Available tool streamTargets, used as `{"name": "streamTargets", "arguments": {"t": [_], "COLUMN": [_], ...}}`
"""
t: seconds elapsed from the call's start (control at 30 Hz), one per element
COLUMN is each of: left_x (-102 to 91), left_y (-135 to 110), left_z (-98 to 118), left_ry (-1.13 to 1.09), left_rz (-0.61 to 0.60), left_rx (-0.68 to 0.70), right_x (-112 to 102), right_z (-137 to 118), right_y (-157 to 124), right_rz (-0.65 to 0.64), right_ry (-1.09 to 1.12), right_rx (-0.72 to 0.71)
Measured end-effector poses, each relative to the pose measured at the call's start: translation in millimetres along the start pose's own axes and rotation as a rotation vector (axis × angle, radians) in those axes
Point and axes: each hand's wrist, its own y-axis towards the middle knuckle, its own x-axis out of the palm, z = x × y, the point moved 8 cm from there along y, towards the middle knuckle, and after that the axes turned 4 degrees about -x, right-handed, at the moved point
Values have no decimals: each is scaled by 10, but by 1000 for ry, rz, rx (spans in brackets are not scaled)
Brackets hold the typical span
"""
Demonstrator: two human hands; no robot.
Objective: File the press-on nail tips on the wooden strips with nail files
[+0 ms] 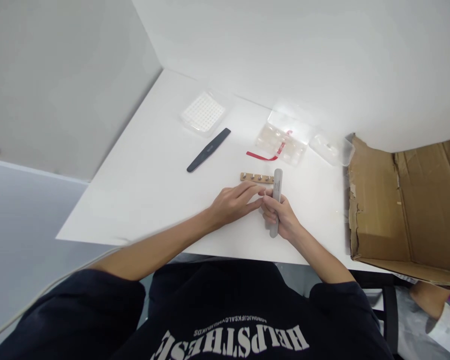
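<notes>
Grey nail file [276, 184] sits clamped upright in the right hand [281, 217], the left hand [230, 205] touching that grip; hands together, just below the studded wooden strip [257, 177]; a firm hold suits.

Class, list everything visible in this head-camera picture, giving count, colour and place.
Table: 1, white, under everything
Grid tray: 1, clear and white, far side
Black nail file: 1, black, mid-table
Blister tray: 1, clear, far side
Red strip: 1, red, at blister tray
Clear lid: 1, clear, right of blister tray
Studded wooden strip: 1, tan, beyond hands
Cardboard box: 1, brown, right
Grey nail file: 1, grey, in right hand
Left hand: 1, beside file
Right hand: 1, gripping file
Sweatshirt: 1, black, worn
</notes>
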Motion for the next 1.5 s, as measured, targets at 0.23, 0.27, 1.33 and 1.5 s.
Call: {"name": "streamTargets", "arguments": {"t": [0.23, 0.27, 1.33, 1.5], "left_x": [54, 80, 270, 265], "left_y": [76, 85, 53, 60], "left_z": [-208, -276, -516, -519], "left_ry": [-406, -527, -1128, -1129], "left_rz": [-76, -105, -244, -240], "left_rx": [-320, -427, -913, -918], "right_x": [-12, -15, -38, -36], "right_z": [-61, -81, -144, -145], "right_y": [-14, -16, -21, -21], "right_rz": [14, 15, -22, -23], "right_ry": [3, 6, -85, -84], "right_rx": [-57, -77, -225, -222]}}
